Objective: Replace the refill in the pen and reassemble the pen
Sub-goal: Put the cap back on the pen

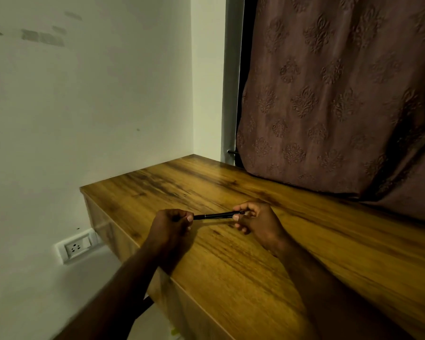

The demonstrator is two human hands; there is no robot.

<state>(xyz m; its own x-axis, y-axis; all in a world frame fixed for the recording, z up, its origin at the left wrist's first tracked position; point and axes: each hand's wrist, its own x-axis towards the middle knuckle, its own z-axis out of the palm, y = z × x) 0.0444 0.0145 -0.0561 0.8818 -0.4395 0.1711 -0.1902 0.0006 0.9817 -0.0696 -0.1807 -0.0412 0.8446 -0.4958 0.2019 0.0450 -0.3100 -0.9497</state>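
bare tabletop (231, 278), wall (84, 106) left, curtain (329, 94) behind

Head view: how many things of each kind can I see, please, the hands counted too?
Slim black pen: 1
Bare hands gripping it: 2, left hand and right hand
Wooden table, brown grain: 1
White wall socket: 1
Patterned mauve curtain: 1
Total: 6

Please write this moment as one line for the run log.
left hand: grips one pen end | right hand: pinches other end | pen: held over table
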